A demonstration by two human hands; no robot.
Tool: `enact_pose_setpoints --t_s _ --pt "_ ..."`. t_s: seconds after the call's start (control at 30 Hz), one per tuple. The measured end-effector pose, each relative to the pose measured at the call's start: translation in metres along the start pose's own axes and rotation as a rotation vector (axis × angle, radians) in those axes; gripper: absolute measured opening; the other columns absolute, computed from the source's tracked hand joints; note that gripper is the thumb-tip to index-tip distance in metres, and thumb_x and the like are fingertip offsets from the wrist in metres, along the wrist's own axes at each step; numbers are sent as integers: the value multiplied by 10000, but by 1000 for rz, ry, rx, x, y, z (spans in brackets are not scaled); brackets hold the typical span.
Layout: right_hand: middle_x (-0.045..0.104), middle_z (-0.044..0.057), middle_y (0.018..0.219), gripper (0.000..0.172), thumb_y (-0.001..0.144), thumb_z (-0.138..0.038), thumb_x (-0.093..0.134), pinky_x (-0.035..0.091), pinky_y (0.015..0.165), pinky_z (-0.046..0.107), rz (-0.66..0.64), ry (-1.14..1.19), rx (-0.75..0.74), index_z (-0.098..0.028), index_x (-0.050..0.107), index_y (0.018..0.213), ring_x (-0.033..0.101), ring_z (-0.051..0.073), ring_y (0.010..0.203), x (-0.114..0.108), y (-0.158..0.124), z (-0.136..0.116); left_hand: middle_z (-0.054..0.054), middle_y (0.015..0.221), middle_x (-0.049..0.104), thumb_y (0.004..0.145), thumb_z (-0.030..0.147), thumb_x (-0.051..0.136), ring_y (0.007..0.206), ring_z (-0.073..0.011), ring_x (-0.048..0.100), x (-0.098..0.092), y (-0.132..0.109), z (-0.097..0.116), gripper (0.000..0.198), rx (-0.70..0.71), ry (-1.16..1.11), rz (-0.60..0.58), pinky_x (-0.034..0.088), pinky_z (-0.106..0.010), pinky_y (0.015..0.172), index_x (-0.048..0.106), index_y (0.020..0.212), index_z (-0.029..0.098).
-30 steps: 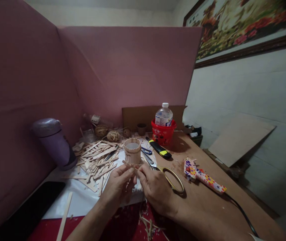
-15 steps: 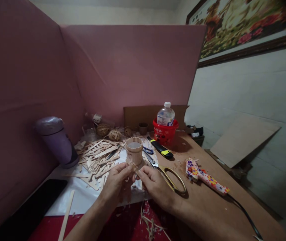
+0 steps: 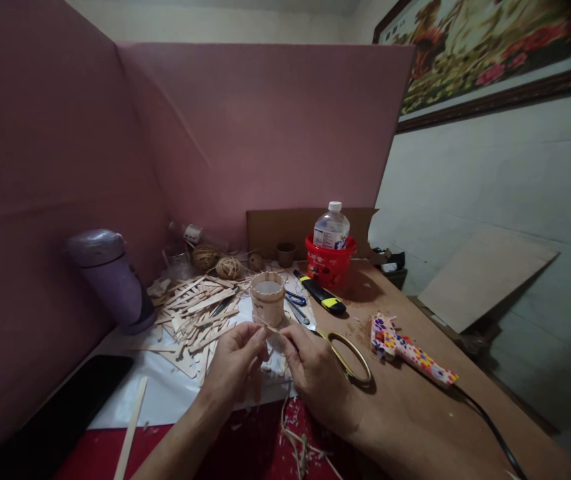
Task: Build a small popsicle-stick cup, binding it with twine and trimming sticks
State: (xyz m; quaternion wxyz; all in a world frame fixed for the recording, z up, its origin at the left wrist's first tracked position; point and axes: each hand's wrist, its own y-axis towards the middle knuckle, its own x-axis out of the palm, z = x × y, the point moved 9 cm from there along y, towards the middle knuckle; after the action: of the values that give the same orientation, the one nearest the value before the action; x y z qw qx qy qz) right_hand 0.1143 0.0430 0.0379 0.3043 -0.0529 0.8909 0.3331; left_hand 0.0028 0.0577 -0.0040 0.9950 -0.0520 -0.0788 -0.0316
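Note:
My left hand (image 3: 234, 360) and my right hand (image 3: 315, 373) meet just in front of a small round wooden cup (image 3: 267, 308). Between their pinched fingertips runs a thin tan strip (image 3: 272, 328), too small and dim for me to tell whether it is twine or wood. The cup stands upright on white plastic sheeting, with a band round it below a scalloped rim. Large gold-handled scissors (image 3: 349, 358) lie beside my right hand, their blades partly hidden. To the left of the cup is a heap of wooden craft sticks (image 3: 205, 307).
A floral glue gun (image 3: 413, 353) with a black cord lies at right. Behind are a black-yellow utility knife (image 3: 321, 293), a red bucket (image 3: 326, 263) with a plastic bottle (image 3: 333, 230), and twine balls (image 3: 228, 268). A purple tumbler (image 3: 113, 283) and a dark phone-like slab (image 3: 65, 407) stand left.
My right hand has turned slightly, its fingers curling more and rising a little. The strip between the fingertips now lies closer to level. The cup has stayed in place.

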Motion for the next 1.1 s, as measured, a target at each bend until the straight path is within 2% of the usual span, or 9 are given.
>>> enact_pose_setpoints --t_s 0.2,0.37,0.47,0.53,0.67,0.9,1.0,1.1 --pt "570 54 758 179 913 -139 367 354 582 286 -10 -310 -210 -167 527 838 525 183 653 5 -4 -13 72 427 477 740 462 628 266 -42 327 6 2 -8 311 -33 14 -65 264 -154 271 523 708 172" --pt "566 52 698 180 917 -110 337 295 505 296 -15 -600 -353 -154 512 920 508 188 569 15 -11 -25 68 371 430 744 375 585 279 -63 320 8 0 -11 224 -82 41 -67 248 -168 293 522 662 177" --pt "546 44 622 196 919 -101 328 248 475 306 30 -748 -399 -165 498 846 493 183 510 17 -12 -31 68 415 426 697 271 560 321 -50 280 12 -3 -10 117 -107 -22 -61 195 -152 308 512 643 179" --pt "541 43 599 194 920 -100 335 229 467 310 59 -818 -419 -162 496 831 497 181 495 16 -12 -34 76 403 379 667 246 538 327 -40 225 14 -5 -12 143 -127 -50 -52 143 -149 311 455 568 186" --pt "542 42 588 181 904 -89 350 223 456 310 35 -879 -428 -161 487 810 498 167 465 21 -13 -34 96 385 309 675 265 525 330 -37 170 15 -4 -14 212 -92 -26 -41 118 -157 323 376 537 205" --pt "538 24 557 123 865 -102 391 214 437 299 -15 -877 -393 -187 456 802 475 152 436 34 -17 -20 94 450 345 759 401 553 376 -63 247 12 -6 -15 256 46 71 -43 179 -180 358 439 639 205" --pt "559 30 575 142 840 -66 394 220 433 287 -57 -819 -380 -189 453 798 486 157 443 35 -17 -16 86 451 370 771 368 545 389 -73 275 11 -4 -13 215 89 95 -21 216 -190 379 484 657 195" --pt "559 36 573 160 822 -51 390 219 436 285 -61 -751 -375 -183 467 772 485 157 443 28 -17 -25 66 504 436 754 305 557 439 -80 340 7 -2 -8 157 157 101 17 275 -189 422 519 665 182"
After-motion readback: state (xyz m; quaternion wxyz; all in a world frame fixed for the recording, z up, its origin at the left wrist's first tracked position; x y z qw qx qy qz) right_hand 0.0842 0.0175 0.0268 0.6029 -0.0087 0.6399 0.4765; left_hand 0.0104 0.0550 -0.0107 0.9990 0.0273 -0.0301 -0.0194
